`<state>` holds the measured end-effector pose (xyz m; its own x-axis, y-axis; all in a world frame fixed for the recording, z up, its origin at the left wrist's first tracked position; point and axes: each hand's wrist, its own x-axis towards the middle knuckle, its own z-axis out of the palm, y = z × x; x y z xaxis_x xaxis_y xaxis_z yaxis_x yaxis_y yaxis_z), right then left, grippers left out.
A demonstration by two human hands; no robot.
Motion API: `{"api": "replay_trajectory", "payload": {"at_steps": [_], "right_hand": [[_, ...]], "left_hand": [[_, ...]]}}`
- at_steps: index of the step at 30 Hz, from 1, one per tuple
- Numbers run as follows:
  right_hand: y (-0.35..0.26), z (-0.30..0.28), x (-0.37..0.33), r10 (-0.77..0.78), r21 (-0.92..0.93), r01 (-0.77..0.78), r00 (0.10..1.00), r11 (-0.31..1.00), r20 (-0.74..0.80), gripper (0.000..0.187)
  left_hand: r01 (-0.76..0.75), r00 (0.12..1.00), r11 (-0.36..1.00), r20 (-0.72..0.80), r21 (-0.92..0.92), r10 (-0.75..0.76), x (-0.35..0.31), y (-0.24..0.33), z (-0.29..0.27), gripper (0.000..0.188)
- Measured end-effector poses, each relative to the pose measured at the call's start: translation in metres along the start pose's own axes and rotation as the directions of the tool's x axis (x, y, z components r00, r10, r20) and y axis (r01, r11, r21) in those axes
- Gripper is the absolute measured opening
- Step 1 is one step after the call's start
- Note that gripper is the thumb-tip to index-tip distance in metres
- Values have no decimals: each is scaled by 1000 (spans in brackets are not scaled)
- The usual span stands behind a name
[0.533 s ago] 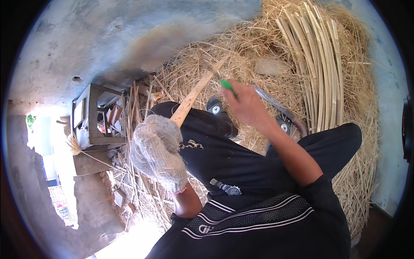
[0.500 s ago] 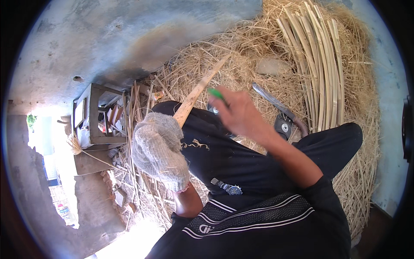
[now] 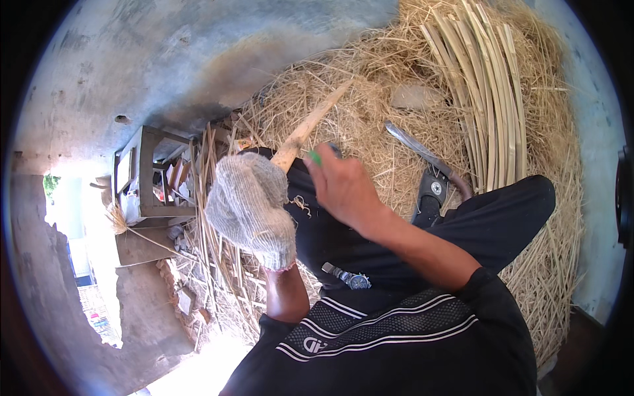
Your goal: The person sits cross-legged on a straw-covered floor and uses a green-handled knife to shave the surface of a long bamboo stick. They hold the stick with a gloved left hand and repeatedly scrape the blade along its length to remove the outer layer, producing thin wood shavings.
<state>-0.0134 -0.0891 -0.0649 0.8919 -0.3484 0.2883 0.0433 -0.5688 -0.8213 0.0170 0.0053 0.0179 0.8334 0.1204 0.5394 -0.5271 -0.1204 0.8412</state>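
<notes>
My left hand [image 3: 251, 208], in a thick grey knitted glove, is closed round the wide near end of a pale, tapering bamboo strip [image 3: 316, 122]. The strip's narrow end points away over the straw. My bare right hand [image 3: 348, 196] is closed on a small tool with a green handle [image 3: 315, 158], close beside the strip just past the glove. The tool's working end cannot be made out. Thin curled shavings [image 3: 302, 205] lie on my dark trousers [image 3: 383, 247] below the strip. A wristwatch [image 3: 358, 282] rests on my lap.
A curved blade with a brown handle [image 3: 422, 153] lies on the straw [image 3: 370, 125] by my shoe [image 3: 432, 190]. Long split strips [image 3: 492, 99] stand bundled at the far right. A grey frame with clutter [image 3: 162, 171] is at left, beside loose sticks [image 3: 208, 171].
My right hand has moved slightly left and nearer to me, with the green tool now lower along the strip. The gloved hand and strip have shifted slightly.
</notes>
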Motion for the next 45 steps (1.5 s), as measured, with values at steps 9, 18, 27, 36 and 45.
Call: {"api": "replay_trajectory", "payload": {"at_steps": [9,18,27,36,45], "right_hand": [[-1,-6,7,-89,209,84,996,974,16,26],[-2,-2,12,-133,246,124,991,961,22,30],[19,12,18,-50,218,48,999,975,5,19],[15,23,23,-186,92,194,978,977,-92,15],[39,30,15,-108,-57,106,993,993,-40,17]], "left_hand": [[-16,1000,999,22,-46,17,14,3,9,32],[-13,997,1000,-79,19,14,18,-21,-13,24],[-107,984,982,-127,157,127,21,-35,-20,24],[-176,968,929,-114,325,223,24,-44,-36,29],[-218,975,921,21,323,223,22,-28,-32,14]]}}
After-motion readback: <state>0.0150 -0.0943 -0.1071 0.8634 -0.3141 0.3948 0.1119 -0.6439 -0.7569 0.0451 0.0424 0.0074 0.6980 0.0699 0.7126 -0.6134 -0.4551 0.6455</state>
